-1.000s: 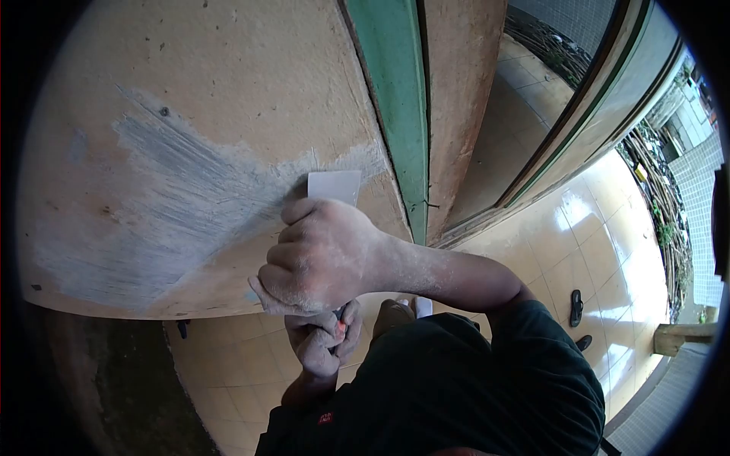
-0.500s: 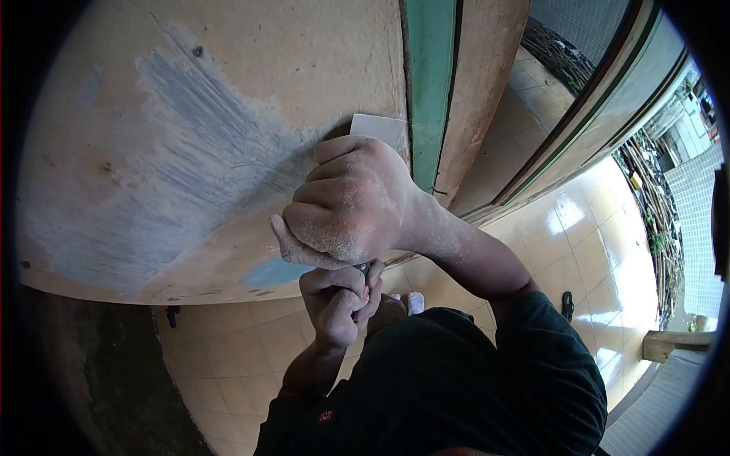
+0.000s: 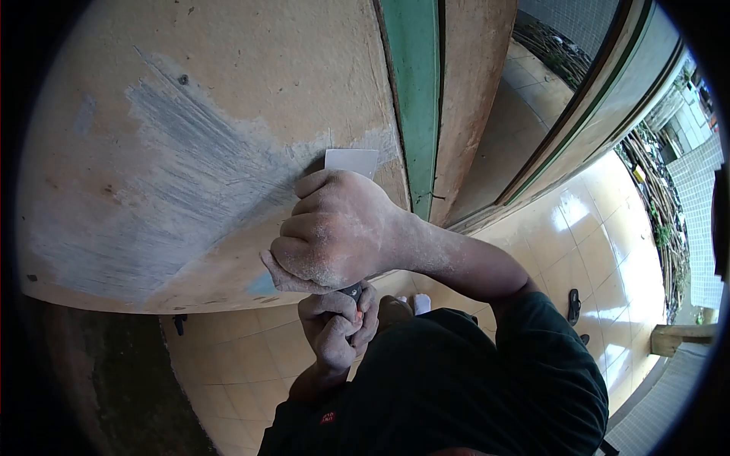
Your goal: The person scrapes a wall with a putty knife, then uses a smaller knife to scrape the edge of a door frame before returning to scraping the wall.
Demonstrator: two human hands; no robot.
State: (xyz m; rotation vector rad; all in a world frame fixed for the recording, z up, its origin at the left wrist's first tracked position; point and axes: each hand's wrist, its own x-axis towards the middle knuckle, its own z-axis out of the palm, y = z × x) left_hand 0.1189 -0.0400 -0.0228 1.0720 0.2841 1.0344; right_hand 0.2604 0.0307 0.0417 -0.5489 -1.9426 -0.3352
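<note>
My right hand (image 3: 334,228), dusted with pale powder, is a closed fist around the handle of a scraper. The wide, flat scraper blade (image 3: 351,161) sticks out beyond the knuckles, against or very near the wall (image 3: 258,45). Below the fist, a dark piece of the handle (image 3: 351,290) shows, and my left hand (image 3: 334,327) is wrapped around its lower end, with a bit of orange between the fingers. Most of the handle is hidden by my hands. Grey-white scraped marks (image 3: 198,152) spread over the peach paint, and a paler patch lies right of the blade.
A green frame strip (image 3: 414,99) and a brown wooden post (image 3: 475,91) border the wall, beside a window pane (image 3: 525,114). Tiled floor (image 3: 236,357) lies below, with a dark sandal (image 3: 574,305) on the right. A stick pile (image 3: 658,213) stands farther off.
The scraper blade has moved left, away from the green strip, uncovering a pale patch of wall. Both hands keep hold and have moved with it; the whole view has also shifted slightly.
</note>
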